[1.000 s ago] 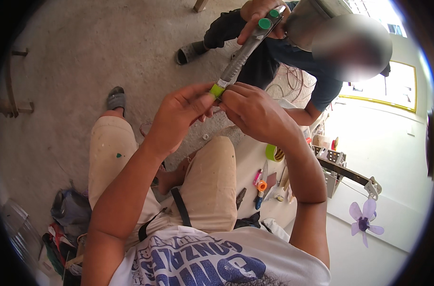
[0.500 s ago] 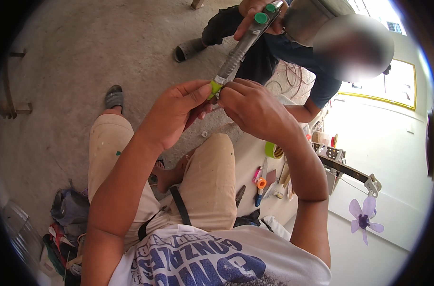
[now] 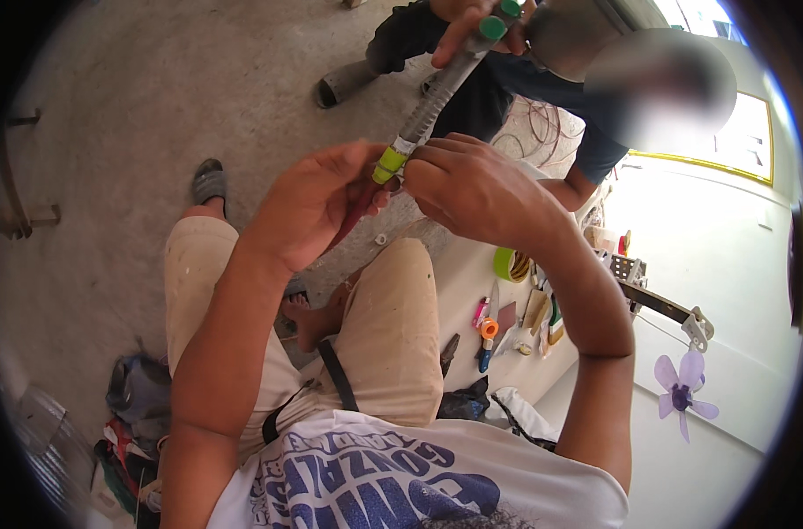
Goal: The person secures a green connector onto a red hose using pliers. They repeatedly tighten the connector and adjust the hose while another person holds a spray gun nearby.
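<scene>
A clear, ribbed plastic tube with two green caps at its far end slants up in front of me. Yellow-green tape wraps its near end. My left hand is closed beside this tape, blurred at the thumb, its fingers around a long dark red piece whose kind I cannot make out. My right hand is curled in a pinch against the other side of the taped end; what its fingertips grip is hidden. A co-worker's hand holds the capped end.
The co-worker sits opposite. On the pale surface at right are a green tape roll, a blue-and-orange tool and pliers-like dark jaws. A purple fan blade projects on an arm at right. Bags and cloths lie lower left.
My left thumb has lifted off the tape, so more of the yellow-green wrap and the dark red piece show. My right hand stays pinched beside it. The view has shifted slightly.
</scene>
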Motion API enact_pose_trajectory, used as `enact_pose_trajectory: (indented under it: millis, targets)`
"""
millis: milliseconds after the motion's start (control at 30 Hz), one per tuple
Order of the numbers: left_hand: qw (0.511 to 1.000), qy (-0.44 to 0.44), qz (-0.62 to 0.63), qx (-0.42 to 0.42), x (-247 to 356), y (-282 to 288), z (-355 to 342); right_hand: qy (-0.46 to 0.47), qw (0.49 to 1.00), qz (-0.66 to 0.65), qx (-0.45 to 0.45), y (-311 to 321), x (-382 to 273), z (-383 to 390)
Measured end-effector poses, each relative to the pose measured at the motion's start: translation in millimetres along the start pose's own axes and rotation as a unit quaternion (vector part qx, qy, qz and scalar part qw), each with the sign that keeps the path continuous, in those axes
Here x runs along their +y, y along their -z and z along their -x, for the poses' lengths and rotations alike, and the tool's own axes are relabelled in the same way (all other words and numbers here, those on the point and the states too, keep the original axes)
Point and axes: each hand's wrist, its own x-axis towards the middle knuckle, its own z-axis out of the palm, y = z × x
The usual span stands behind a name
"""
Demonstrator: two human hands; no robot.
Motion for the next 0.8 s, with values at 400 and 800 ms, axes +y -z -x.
enact_pose_trajectory:
  millis: [400, 800]
  targets:
    - [0.974, -0.075, -0.152, 0.151, -14.3, -7.2, 6.2, -0.198, 0.946, -0.136, 0.217, -20.0, -22.4, -7.3]
    - [0.957, -0.110, -0.230, 0.139, -10.9, -14.4, 7.4, -0.235, 0.952, 0.087, 0.177, -11.3, -44.4, -19.4]
